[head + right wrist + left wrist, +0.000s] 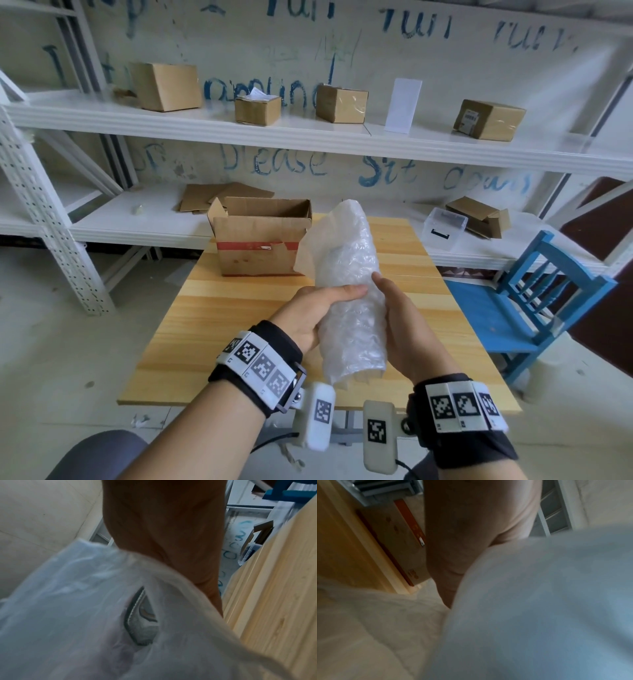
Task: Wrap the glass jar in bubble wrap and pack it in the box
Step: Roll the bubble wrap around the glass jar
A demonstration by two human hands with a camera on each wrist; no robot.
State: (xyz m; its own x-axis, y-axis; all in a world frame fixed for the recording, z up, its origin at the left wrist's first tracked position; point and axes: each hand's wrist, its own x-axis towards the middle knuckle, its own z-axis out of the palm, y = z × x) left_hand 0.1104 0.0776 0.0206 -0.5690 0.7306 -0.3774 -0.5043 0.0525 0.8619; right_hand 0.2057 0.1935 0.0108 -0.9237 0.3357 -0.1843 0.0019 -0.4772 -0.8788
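A long roll of bubble wrap (346, 274) stands nearly upright above the wooden table (239, 329), held between both hands. My left hand (318, 310) grips its lower left side, thumb lying across the front. My right hand (400, 318) cups its right side, thumb on the wrap. The glass jar (142, 620) shows only in the right wrist view, as a dark rim through the open end of the wrap (77, 601). In the left wrist view the wrap (539, 608) fills the frame beside my palm (471, 534). An open cardboard box (257, 236) with red tape stands behind, at the table's far edge.
White metal shelves (308, 133) behind the table carry several small cardboard boxes and flat cardboard. A clear plastic container (443, 228) sits on the lower shelf at right. A blue wooden chair (534, 301) stands right of the table. A grey seat (99, 455) is at bottom left.
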